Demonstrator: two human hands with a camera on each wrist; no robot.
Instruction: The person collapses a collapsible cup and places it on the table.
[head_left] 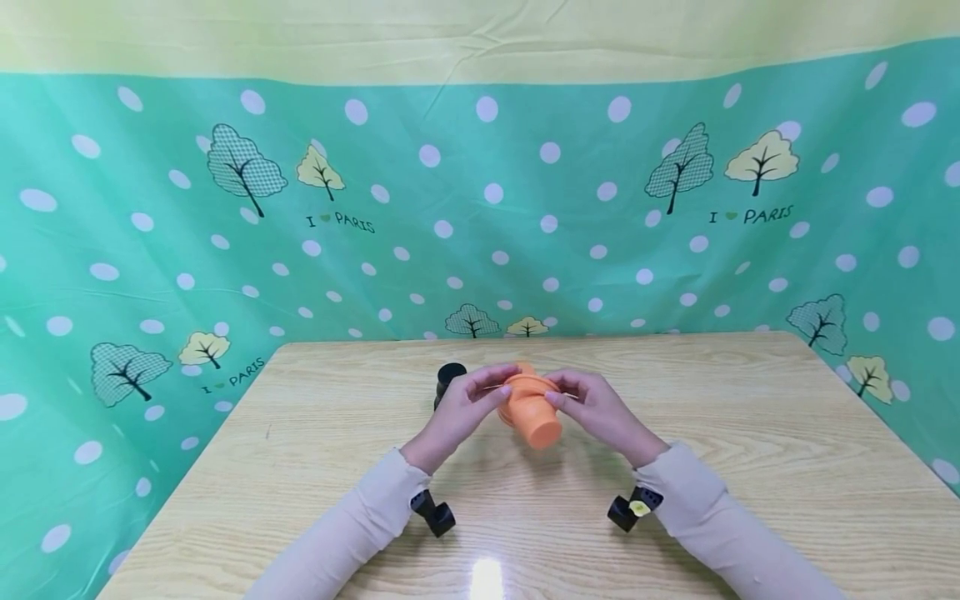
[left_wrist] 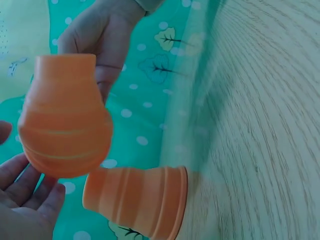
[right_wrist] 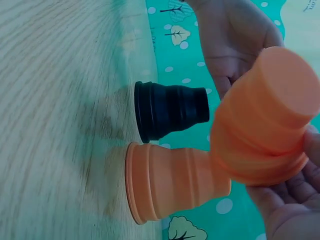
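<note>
An orange collapsible cup (head_left: 542,423), its ribbed wall creased near the rim, is held above the table between both hands, narrow base tilted toward me. My left hand (head_left: 461,408) grips its rim from the left, thumb near and fingers behind. From the right, my right hand (head_left: 600,410) grips it with its thumb pressing the wall. Behind stands a second orange cup (right_wrist: 172,182), upside down on the table and mostly hidden in the head view. A black cup (right_wrist: 172,112) of the same ribbed shape, also upside down, stands left of that one, partly behind my left hand.
The wooden table (head_left: 337,467) reaches back to a green dotted curtain (head_left: 405,275). Each wrist carries a small black camera (head_left: 433,512) that hangs low over the tabletop.
</note>
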